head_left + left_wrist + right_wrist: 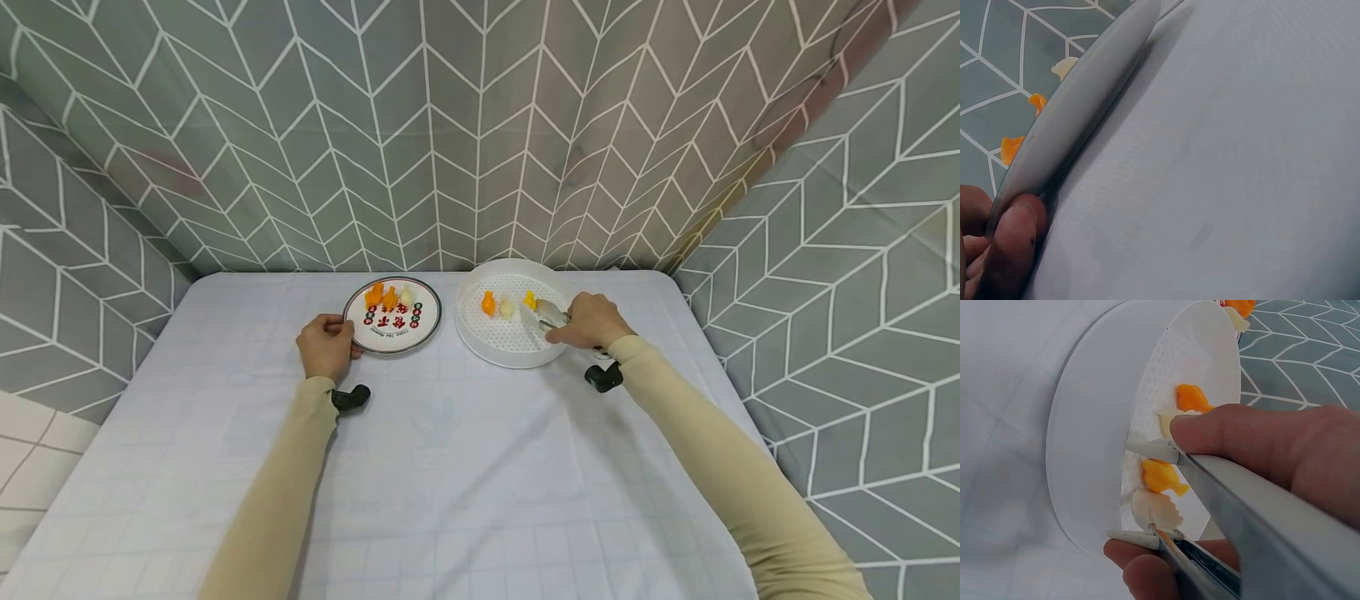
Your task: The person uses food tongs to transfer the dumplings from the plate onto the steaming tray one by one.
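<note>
On the left, a round white plate with a dark rim and red lettering bears two orange pieces and a pale piece. My left hand pinches the plate's left edge, thumb against its outer side in the left wrist view. Tongs with pale broad tips are in my right hand, over a white round tray. In the right wrist view the tong tips stand apart on either side of a small yellow fish-like piece. An orange piece and a pale piece lie beside it.
A white cloth covers the table. Grey curtains with white chevron lines hang behind it and on both sides. The tray has a raised wall and a textured floor. Each wrist wears a black camera mount.
</note>
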Motion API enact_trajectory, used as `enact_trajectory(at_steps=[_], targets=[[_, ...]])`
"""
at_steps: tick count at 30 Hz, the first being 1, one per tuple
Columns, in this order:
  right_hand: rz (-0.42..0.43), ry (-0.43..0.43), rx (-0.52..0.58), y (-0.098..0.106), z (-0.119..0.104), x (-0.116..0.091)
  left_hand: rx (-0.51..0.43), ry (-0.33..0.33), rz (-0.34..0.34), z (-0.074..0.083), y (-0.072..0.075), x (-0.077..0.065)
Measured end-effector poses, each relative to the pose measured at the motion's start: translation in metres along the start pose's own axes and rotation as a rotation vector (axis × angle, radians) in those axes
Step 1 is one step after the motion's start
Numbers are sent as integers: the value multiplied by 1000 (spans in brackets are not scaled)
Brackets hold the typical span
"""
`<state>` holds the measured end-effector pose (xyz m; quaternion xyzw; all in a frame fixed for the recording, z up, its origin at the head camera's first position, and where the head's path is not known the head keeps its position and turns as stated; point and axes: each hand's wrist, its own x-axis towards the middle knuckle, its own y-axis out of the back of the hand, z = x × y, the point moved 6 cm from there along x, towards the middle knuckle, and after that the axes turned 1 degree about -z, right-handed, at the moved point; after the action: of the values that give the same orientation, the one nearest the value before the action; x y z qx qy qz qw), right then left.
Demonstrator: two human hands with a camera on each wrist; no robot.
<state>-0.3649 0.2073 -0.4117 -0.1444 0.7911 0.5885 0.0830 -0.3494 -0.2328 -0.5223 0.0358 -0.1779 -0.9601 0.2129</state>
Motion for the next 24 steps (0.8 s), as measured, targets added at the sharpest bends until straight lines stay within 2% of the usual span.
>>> enact_trajectory(at_steps=[13, 24], targets=[[8, 19, -27, 1, 3, 0, 23, 6, -1, 1, -1, 0], [-9, 0, -21, 8, 4, -9, -18, -23, 6, 0, 0, 3]])
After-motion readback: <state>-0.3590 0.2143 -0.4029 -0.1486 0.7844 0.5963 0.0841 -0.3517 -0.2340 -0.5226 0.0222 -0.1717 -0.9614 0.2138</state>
